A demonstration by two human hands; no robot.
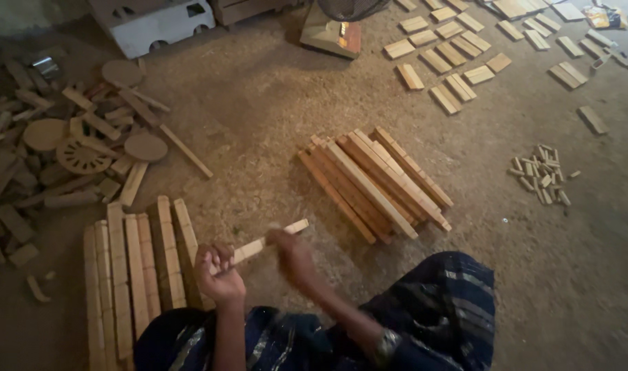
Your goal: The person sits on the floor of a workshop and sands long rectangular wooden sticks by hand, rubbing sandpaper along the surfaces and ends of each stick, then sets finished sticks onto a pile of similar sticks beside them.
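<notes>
Both hands on one pale wooden stick [269,242] held above the floor [259,124]: left hand [219,273] fingers curled round its near end, right hand [292,253] blurred, closed on its middle. Row of wooden slats [132,268] just left; stacked bundle of longer slats [374,182] ahead right; scrap heap with round discs [66,148] far left; small pegs [542,175] well right

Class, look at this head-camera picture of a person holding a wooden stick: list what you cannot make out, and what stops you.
Head view only:
1. Right hand: motion-blurred, so its grip on the pale wooden stick is unclear.
2. Left hand: its fingers curl over the stick's near end, hiding it.
3. Row of pale wooden slats: cut off by the bottom edge.
4. Grey box with oval holes: cut off by the top edge.
5. Pile of small wooden pegs: too small to count.
</notes>
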